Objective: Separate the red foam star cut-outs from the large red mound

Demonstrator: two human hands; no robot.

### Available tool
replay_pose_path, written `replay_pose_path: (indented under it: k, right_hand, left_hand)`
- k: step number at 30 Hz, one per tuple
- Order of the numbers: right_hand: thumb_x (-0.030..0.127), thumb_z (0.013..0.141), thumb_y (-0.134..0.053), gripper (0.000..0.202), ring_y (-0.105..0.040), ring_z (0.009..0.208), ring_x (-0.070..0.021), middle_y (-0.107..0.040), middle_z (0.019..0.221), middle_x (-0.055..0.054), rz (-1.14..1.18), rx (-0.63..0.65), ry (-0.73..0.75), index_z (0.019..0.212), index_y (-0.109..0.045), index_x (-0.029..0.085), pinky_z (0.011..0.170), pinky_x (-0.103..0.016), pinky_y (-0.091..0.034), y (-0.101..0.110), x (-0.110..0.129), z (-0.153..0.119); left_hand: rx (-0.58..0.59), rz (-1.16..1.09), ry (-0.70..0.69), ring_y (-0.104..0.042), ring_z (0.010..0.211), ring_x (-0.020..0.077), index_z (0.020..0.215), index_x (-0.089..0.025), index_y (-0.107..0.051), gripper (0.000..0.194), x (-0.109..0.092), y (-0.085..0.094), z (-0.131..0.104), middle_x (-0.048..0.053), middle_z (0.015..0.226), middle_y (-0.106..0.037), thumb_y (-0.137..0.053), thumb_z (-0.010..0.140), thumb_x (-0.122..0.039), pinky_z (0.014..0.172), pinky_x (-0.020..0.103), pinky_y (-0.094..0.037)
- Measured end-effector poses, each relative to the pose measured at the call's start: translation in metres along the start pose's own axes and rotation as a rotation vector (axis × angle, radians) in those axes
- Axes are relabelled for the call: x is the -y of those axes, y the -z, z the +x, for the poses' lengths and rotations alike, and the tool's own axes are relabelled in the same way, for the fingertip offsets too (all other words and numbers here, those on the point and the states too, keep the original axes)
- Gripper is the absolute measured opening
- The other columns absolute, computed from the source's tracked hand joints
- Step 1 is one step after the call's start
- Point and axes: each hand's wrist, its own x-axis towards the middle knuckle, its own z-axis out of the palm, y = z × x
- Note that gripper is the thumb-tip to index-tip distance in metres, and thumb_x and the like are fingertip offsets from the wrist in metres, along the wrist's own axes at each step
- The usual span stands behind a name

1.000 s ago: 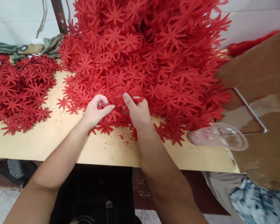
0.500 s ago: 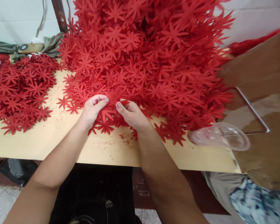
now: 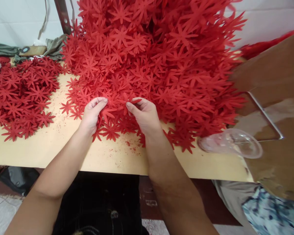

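At the front of a large heap of red fabric flowers (image 3: 149,65), both hands are closed in a pinch. Thumb and forefinger of my left hand (image 3: 94,112) grip the edge of a red fabric flower (image 3: 115,102). My right hand (image 3: 145,114), a little apart from it, pinches red petals between thumb and fingers. Whether both hands hold the same flower is hard to make out against the red heap. Several flowers lie on the table just below and between my hands.
A smaller pile of red flowers (image 3: 24,94) lies on the left of the table (image 3: 63,150). To the right, a clear plastic cup (image 3: 230,143) lies on its side near a cardboard box (image 3: 274,114). Red crumbs dot the tabletop. Cloth (image 3: 55,47) lies at the back left.
My hands have moved apart: the left slightly leftward, the right to the right and a little up. Both stay pinched. The piles have not visibly moved.
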Motion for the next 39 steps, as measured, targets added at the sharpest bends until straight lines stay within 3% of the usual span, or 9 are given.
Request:
replay_pose_path:
  k: [6, 9, 13, 16, 19, 25, 28, 32, 39]
  right_hand:
    - [0.070, 0.058, -0.061, 0.057, -0.026, 0.041, -0.0044, -0.031, 0.043, 0.007, -0.138, -0.058, 0.029, 0.049, -0.034, 0.021, 0.038, -0.023, -0.021, 0.002, 0.003, -0.002]
    - [0.071, 0.060, -0.058, 0.063, -0.017, 0.042, -0.0031, -0.018, 0.044, 0.008, -0.200, -0.074, 0.061, 0.048, -0.021, 0.021, 0.039, -0.023, -0.014, 0.003, 0.007, -0.004]
    - [0.067, 0.059, -0.062, 0.057, -0.027, 0.044, -0.0035, -0.029, 0.046, 0.007, -0.228, 0.016, 0.078, 0.048, -0.033, 0.019, 0.042, -0.021, -0.025, 0.001, 0.009, -0.006]
    - [0.061, 0.062, -0.065, 0.045, -0.048, 0.056, -0.0083, -0.051, 0.057, 0.003, -0.187, 0.108, 0.118, 0.060, -0.052, 0.018, 0.058, -0.024, -0.045, 0.000, 0.000, -0.004]
    - [0.057, 0.068, -0.063, 0.040, -0.056, 0.071, -0.0133, -0.059, 0.074, -0.002, -0.232, 0.085, 0.202, 0.076, -0.057, 0.019, 0.074, -0.032, -0.051, 0.004, -0.014, 0.002]
    - [0.049, 0.072, -0.063, 0.053, -0.053, 0.103, -0.0195, -0.045, 0.123, -0.009, -0.400, -0.098, 0.391, 0.117, -0.050, 0.026, 0.086, -0.038, -0.051, 0.014, -0.015, 0.004]
    - [0.049, 0.077, -0.058, 0.038, -0.056, 0.098, -0.0175, -0.056, 0.107, -0.007, -0.346, -0.004, 0.395, 0.106, -0.058, 0.025, 0.087, -0.036, -0.050, 0.008, 0.000, -0.005]
    - [0.049, 0.074, -0.061, 0.031, -0.059, 0.073, -0.0129, -0.062, 0.081, -0.003, -0.265, 0.192, 0.232, 0.087, -0.063, 0.021, 0.071, -0.030, -0.051, -0.003, 0.007, -0.014]
    - [0.047, 0.068, -0.067, 0.029, -0.051, 0.060, -0.0094, -0.057, 0.065, 0.001, -0.180, 0.136, 0.122, 0.068, -0.060, 0.019, 0.060, -0.026, -0.045, -0.005, 0.005, -0.013]
  left_hand:
    - [0.051, 0.015, 0.045, -0.052, 0.050, 0.0038, 0.068, -0.017, -0.057, 0.021, 0.000, -0.002, -0.003, -0.007, 0.056, -0.057, -0.074, 0.061, -0.028, 0.057, 0.017, -0.046]
    - [0.097, 0.021, 0.071, -0.051, 0.049, 0.0035, 0.067, -0.016, -0.057, 0.023, 0.000, -0.003, -0.004, -0.007, 0.054, -0.057, -0.075, 0.058, -0.027, 0.055, 0.017, -0.045]
    - [0.160, 0.055, 0.066, -0.052, 0.050, 0.0030, 0.067, -0.015, -0.057, 0.025, 0.003, -0.004, -0.005, -0.007, 0.056, -0.058, -0.076, 0.056, -0.028, 0.056, 0.016, -0.044]
    - [0.186, 0.064, 0.068, -0.054, 0.052, 0.0039, 0.068, -0.015, -0.058, 0.025, 0.007, -0.003, -0.004, -0.006, 0.060, -0.061, -0.076, 0.056, -0.028, 0.058, 0.017, -0.045]
    - [0.177, 0.067, 0.079, -0.054, 0.053, 0.0045, 0.070, -0.015, -0.058, 0.025, 0.009, -0.004, -0.003, -0.006, 0.060, -0.061, -0.075, 0.057, -0.029, 0.058, 0.019, -0.045]
    - [0.125, 0.093, 0.041, -0.051, 0.052, 0.0036, 0.069, -0.015, -0.057, 0.024, 0.009, -0.006, -0.003, -0.006, 0.059, -0.058, -0.074, 0.060, -0.030, 0.059, 0.019, -0.043]
    - [0.130, 0.139, 0.008, -0.051, 0.055, 0.0038, 0.069, -0.014, -0.057, 0.024, 0.010, -0.006, -0.004, -0.006, 0.061, -0.059, -0.074, 0.061, -0.030, 0.059, 0.018, -0.042]
    - [0.154, 0.166, -0.010, -0.051, 0.056, 0.0040, 0.069, -0.014, -0.058, 0.025, 0.012, -0.006, -0.004, -0.005, 0.061, -0.058, -0.074, 0.062, -0.032, 0.058, 0.019, -0.041]
    - [0.195, 0.194, -0.026, -0.051, 0.055, 0.0039, 0.070, -0.014, -0.059, 0.025, 0.014, -0.006, -0.004, -0.005, 0.061, -0.059, -0.074, 0.062, -0.032, 0.058, 0.019, -0.042]
